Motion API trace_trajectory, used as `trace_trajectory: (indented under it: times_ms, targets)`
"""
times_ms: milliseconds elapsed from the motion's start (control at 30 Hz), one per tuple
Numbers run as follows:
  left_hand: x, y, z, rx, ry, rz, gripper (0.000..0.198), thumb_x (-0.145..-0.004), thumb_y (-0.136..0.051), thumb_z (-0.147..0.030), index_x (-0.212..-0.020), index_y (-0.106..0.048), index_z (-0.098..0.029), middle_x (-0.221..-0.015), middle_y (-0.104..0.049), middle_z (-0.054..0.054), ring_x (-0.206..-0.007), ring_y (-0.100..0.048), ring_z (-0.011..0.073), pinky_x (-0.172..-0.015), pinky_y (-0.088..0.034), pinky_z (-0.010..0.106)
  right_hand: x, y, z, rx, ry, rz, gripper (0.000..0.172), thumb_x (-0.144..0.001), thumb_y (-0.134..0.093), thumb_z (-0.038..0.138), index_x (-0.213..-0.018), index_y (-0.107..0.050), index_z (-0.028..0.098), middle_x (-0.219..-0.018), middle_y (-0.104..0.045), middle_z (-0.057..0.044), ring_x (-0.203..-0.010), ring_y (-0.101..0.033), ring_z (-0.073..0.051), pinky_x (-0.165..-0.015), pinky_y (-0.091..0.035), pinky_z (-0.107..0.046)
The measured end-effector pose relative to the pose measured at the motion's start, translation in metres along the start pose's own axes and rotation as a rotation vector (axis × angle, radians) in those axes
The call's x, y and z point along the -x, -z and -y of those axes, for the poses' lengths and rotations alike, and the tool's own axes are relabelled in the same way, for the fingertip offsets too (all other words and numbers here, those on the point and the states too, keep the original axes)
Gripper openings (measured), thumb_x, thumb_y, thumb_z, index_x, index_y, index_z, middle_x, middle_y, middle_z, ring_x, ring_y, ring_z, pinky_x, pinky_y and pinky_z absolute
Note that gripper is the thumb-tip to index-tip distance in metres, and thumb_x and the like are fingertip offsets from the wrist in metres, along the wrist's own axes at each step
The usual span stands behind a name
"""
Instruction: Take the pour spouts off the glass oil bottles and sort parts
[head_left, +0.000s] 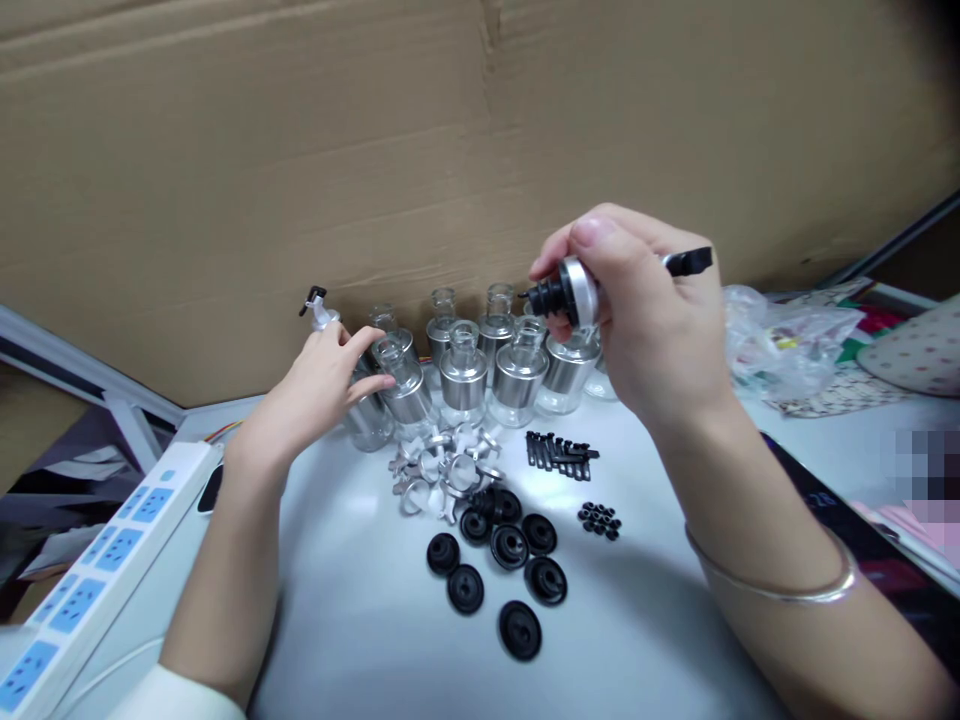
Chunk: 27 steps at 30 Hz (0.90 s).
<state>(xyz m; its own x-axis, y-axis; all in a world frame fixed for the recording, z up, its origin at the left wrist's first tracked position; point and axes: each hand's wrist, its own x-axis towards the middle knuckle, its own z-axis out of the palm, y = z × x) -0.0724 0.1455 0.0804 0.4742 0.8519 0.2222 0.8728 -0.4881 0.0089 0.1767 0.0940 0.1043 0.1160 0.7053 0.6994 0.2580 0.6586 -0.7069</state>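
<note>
My right hand [645, 310], raised above the bottles, is closed around a silver and black bottle stopper [577, 292], its black ribbed plug pointing left and a black lever showing behind my fingers. My left hand [330, 370] is at the left end of the bottle group, thumb and index finger spread beside the neck of an open glass bottle [405, 385] with a metal band. A bottle behind that hand bears a fitted spout [319, 305]. Silver spout parts [446, 468], black round stoppers [510, 546], black levers [559, 453] and small black rings [600, 519] lie on the table.
Several open banded bottles [463, 380] stand before a cardboard wall [420, 150]. A white power strip [112, 560] runs along the left. At the right are plastic bags [780, 335], a dotted cloth item [915, 350] and a dark screen [817, 500].
</note>
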Motion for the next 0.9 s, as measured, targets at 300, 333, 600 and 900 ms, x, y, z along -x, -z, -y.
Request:
trace_trajectory:
  times_ms: [300, 333, 600, 900]
  targets:
    - [0.006, 0.003, -0.002, -0.034, 0.037, 0.036, 0.050, -0.086, -0.046, -0.057, -0.123, -0.048, -0.022, -0.110, -0.054, 0.010, -0.101, -0.054, 0.0273, -0.084, -0.048, 0.042, 0.002, -0.006, 0.010, -0.055, -0.075, -0.007, 0.024, -0.088, -0.055, 0.031, -0.068, -0.057, 0.019, -0.052, -0.047, 0.005, -0.042, -0.044, -0.006, -0.039, -0.034, -0.019]
    - [0.009, 0.006, -0.005, -0.074, 0.039, 0.016, 0.049, -0.087, -0.047, -0.056, -0.122, -0.048, -0.022, -0.110, -0.054, 0.011, -0.103, -0.054, 0.0285, -0.084, -0.047, 0.043, 0.004, -0.007, 0.011, -0.037, -0.095, -0.010, 0.022, -0.087, -0.056, 0.030, -0.068, -0.056, 0.019, -0.052, -0.046, 0.006, -0.043, -0.044, -0.006, -0.039, -0.034, -0.019]
    - [0.041, 0.040, -0.080, -0.106, -0.196, -0.237, 0.032, -0.090, -0.046, -0.047, -0.109, -0.051, -0.021, -0.095, -0.056, 0.006, -0.075, -0.056, 0.0177, -0.065, -0.043, 0.030, 0.034, -0.001, 0.007, 0.034, -0.272, 0.124, 0.026, -0.071, -0.073, 0.038, -0.077, -0.054, 0.021, -0.067, -0.057, 0.003, -0.062, -0.055, -0.010, -0.057, -0.045, -0.024]
    - [0.036, -0.021, -0.119, -0.001, -0.357, -0.288, 0.036, -0.090, -0.046, -0.050, -0.088, -0.054, -0.015, -0.071, -0.058, 0.001, -0.064, -0.056, 0.0141, -0.059, -0.037, 0.026, 0.084, 0.005, -0.025, 0.054, -0.533, 0.275, 0.034, -0.079, -0.062, 0.052, -0.075, -0.053, 0.019, -0.053, -0.046, 0.006, -0.043, -0.039, -0.007, -0.039, -0.029, -0.020]
